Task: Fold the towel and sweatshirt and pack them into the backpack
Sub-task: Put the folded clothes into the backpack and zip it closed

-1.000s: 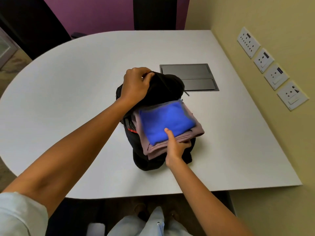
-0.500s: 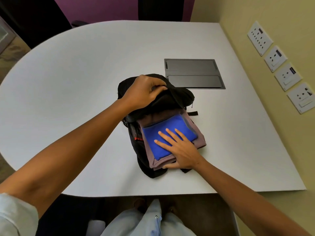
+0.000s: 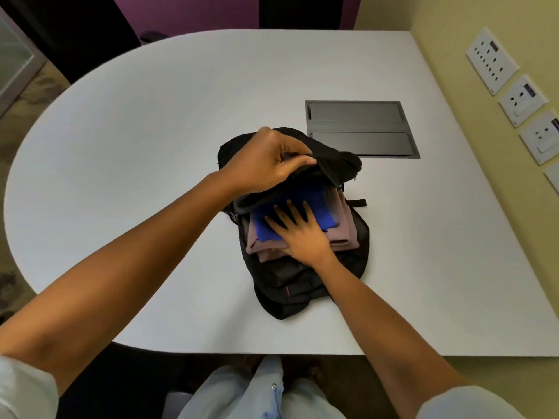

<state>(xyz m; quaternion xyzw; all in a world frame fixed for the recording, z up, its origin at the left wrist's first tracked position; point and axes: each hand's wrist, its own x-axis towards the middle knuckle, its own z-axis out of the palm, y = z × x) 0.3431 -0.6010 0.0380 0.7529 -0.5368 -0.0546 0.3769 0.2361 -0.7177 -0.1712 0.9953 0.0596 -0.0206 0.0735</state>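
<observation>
A black backpack (image 3: 290,285) lies on the white table (image 3: 151,146), its mouth facing me. My left hand (image 3: 272,160) grips the upper flap (image 3: 338,164) of the backpack and holds it lifted. A folded blue towel (image 3: 320,207) rests on a folded mauve sweatshirt (image 3: 344,234), and both sit partly inside the opening, their far ends hidden under the flap. My right hand (image 3: 299,234) lies flat on the towel and sweatshirt with its fingers spread, pressing on them.
A grey cable hatch (image 3: 360,128) is set into the table behind the backpack. The yellow wall on the right carries several white socket plates (image 3: 521,99). The table's front edge runs close to my body.
The towel and sweatshirt have slid further into the backpack under my flat right hand. My left hand has pulled the flap more over them.
</observation>
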